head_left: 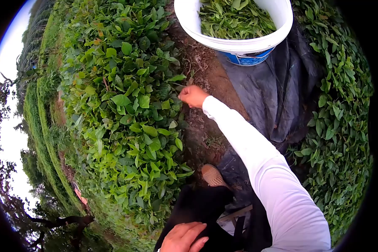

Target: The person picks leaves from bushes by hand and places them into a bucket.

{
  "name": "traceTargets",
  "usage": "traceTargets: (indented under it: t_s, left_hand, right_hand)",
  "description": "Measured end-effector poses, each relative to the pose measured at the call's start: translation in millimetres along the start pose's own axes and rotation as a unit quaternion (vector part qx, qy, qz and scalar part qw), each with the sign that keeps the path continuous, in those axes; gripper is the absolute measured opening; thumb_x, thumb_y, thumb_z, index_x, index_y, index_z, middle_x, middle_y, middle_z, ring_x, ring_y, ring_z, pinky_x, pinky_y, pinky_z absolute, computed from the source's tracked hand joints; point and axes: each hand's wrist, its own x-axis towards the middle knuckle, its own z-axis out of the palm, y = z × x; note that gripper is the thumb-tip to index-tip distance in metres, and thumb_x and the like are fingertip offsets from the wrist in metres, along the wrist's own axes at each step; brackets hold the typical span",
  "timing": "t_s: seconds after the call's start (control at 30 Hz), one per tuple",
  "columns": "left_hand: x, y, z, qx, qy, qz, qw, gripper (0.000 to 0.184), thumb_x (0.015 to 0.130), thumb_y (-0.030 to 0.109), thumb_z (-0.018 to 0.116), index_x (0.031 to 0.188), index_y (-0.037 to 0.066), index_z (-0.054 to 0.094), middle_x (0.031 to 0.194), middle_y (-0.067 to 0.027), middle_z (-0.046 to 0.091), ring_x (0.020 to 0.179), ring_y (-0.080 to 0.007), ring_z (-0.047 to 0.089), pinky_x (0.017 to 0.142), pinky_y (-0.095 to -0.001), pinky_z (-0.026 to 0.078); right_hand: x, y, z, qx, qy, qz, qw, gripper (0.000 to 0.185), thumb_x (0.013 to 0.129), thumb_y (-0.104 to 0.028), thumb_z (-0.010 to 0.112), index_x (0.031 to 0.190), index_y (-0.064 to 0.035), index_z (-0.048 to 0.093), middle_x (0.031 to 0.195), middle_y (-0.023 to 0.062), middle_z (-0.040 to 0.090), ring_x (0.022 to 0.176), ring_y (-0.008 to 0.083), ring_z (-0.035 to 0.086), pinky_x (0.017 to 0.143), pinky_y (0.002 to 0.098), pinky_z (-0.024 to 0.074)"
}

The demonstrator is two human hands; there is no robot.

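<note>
My right hand (193,95), at the end of a white sleeve, reaches to the edge of a leafy green bush (143,101). Its fingers are closed in a pinch on a thin leafy shoot (177,78), whose stem runs to the fingertips; the exact grip is partly hidden. My left hand (184,237) lies palm down on my dark trouser leg (195,210), fingers stretched out and holding nothing. Beyond my right hand stands a white bucket (235,44) with a blue label, filled with picked green leaves (237,19).
Black plastic sheeting (269,92) lies on the brown soil under and beside the bucket. My patterned shoe (213,175) is on the ground between the rows. Another leafy row (338,122) runs along the right. Trees and more rows show at far left.
</note>
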Motion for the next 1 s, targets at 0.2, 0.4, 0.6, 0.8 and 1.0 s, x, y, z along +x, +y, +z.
traceTargets:
  t_s: [0.2,0.4,0.6,0.8,1.0]
  left_hand:
    - [-13.7,0.3,-3.0,-0.043,0.009,0.008,0.999,0.032,0.076,0.010,0.065,0.105,0.001,0.058,0.101,-0.0155,0.059,0.094,-0.0318,0.057,0.081,-0.0367,0.046]
    - [-20.3,-6.7,-1.4,-0.057,0.014,0.010,0.998,0.032,0.076,0.010,0.064,0.105,0.001,0.058,0.102,-0.0161,0.059,0.093,-0.0323,0.058,0.081,-0.0363,0.047]
    - [-22.1,-16.5,0.5,-0.063,0.014,-0.015,0.998,0.032,0.076,0.009,0.064,0.106,0.000,0.058,0.101,-0.0165,0.059,0.093,-0.0326,0.058,0.081,-0.0359,0.047]
    - [-27.9,-24.1,-1.9,-0.060,0.018,-0.015,0.998,0.032,0.076,0.010,0.065,0.106,0.001,0.058,0.102,-0.0166,0.059,0.094,-0.0328,0.057,0.081,-0.0361,0.046]
    - [-44.1,-30.9,-3.4,-0.047,0.013,0.011,0.999,0.032,0.079,0.016,0.064,0.108,0.004,0.058,0.103,-0.0148,0.059,0.093,-0.0291,0.059,0.082,-0.0355,0.047]
  right_hand:
    - [-93.6,-51.0,4.8,0.176,-0.020,0.019,0.984,0.019,0.093,-0.023,0.045,0.097,-0.0044,0.044,0.089,0.0067,0.057,0.056,0.0097,0.053,0.048,0.0251,0.0509]
    - [-51.8,-74.7,44.1,-0.100,0.090,-0.181,0.974,0.022,0.083,-0.015,0.059,0.100,-0.0027,0.054,0.085,0.0109,0.056,0.065,0.0202,0.057,0.061,0.0330,0.0498]
    - [-9.4,-75.2,72.9,-0.224,0.217,-0.396,0.864,0.014,0.073,-0.007,0.065,0.087,-0.0043,0.061,0.081,0.0128,0.056,0.072,0.0292,0.059,0.063,0.0386,0.0478]
    - [-48.0,-73.9,52.5,0.317,-0.018,-0.102,0.943,0.019,0.083,-0.008,0.062,0.099,-0.0015,0.054,0.080,0.0042,0.062,0.057,0.0069,0.054,0.049,0.0194,0.0453]
    - [-126.8,-24.2,18.6,0.249,-0.122,0.070,0.958,0.014,0.085,0.000,0.052,0.099,-0.0005,0.046,0.093,0.0122,0.059,0.069,0.0141,0.061,0.060,0.0277,0.0562]
